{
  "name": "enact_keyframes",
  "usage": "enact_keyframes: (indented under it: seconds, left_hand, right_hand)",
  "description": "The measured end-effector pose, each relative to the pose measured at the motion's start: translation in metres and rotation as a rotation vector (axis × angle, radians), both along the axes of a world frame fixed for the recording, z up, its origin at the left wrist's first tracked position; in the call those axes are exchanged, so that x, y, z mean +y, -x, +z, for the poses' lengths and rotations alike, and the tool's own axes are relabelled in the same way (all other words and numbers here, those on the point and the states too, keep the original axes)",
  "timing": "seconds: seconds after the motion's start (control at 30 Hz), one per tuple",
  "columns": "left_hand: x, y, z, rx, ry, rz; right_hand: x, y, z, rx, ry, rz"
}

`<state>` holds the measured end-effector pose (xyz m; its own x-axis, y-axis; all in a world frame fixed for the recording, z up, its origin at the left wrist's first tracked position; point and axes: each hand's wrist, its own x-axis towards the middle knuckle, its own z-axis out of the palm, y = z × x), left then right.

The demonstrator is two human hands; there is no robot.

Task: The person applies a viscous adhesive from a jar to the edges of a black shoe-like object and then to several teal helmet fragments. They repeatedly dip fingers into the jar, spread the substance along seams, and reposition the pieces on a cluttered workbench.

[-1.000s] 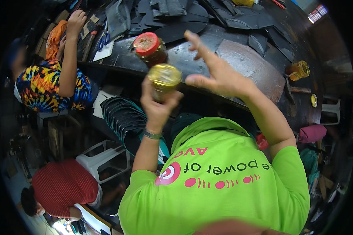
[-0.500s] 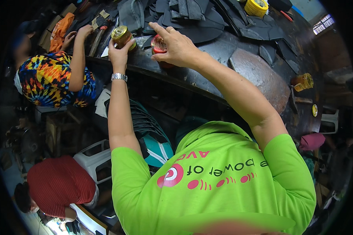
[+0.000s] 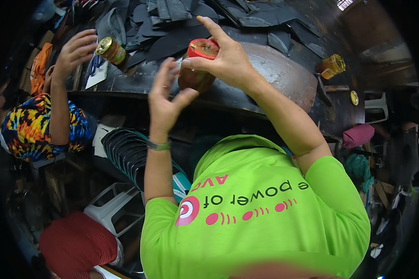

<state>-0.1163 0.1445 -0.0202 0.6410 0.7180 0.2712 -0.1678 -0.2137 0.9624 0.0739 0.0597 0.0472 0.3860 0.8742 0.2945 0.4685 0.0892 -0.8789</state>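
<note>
My right hand is wrapped round the top of a dark jar with a red lid. The thumb lies across the near side of the lid, while the index finger sticks up past it. The jar's lower part is in shadow over the table's near edge. Just left of it, my left hand is raised with fingers and thumb apart, holding nothing; its fingertips are blurred. Farther left on the table stands a small jar with a gold lid, and a co-worker's spread hand is right beside it.
Black cut sheets cover the table's far side. A brown-grey slab lies right of my hands, then a hammer, a yellowish jar and a loose lid. A stack of dark pieces sits below the table edge.
My left hand has let go of the gold-lidded jar, which now stands farther left, and has moved toward the red-lidded jar. A co-worker's hand has come near the gold-lidded jar.
</note>
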Motion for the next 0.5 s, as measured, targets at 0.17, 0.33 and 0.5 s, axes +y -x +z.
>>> enact_keyframes:
  seconds: [0.17, 0.33, 0.5]
  left_hand:
    - [-0.038, -0.036, 0.014, 0.338, -0.141, 0.045]
    - [-0.078, -0.059, 0.018, 0.24, -0.152, -0.058]
    - [-0.101, -0.072, 0.024, 0.175, -0.109, -0.32]
  right_hand:
    - [-0.028, 0.004, 0.01, -0.35, 0.022, 0.005]
    - [-0.066, -0.018, 0.01, -0.559, -0.044, 0.003]
    - [-0.113, -0.025, 0.013, -0.607, -0.164, -0.08]
